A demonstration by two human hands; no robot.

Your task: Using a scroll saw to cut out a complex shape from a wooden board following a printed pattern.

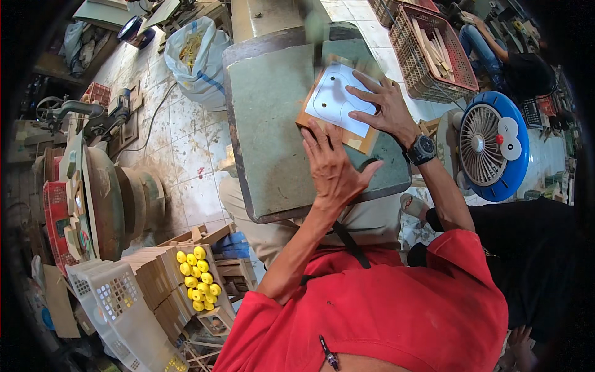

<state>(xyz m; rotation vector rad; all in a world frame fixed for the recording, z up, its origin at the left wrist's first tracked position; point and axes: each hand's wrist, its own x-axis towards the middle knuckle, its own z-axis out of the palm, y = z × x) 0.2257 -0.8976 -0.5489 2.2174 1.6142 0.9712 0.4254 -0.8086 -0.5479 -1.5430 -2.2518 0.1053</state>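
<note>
A wooden board [306,117] lies on the grey-green machine table [266,136], tilted a little. On top of it is a white paper sheet [338,99] with a drawn curved outline and two dark round spots. My left hand [333,164] rests its fingertips on the board's near left edge, fingers stretched and thumb out to the right. My right hand [387,108], with a black watch [423,149] on the wrist, spreads its fingers over the right side of the sheet and board. A blurred upright machine part [317,37] stands at the board's far edge.
Left of the table stands a white sack [199,59]. A crate of wood strips [427,53] and a blue fan [496,146] are on the right. Yellow round pieces [199,276] sit beside stacked boards and a white basket [118,304] at lower left. Another person [517,68] sits far right.
</note>
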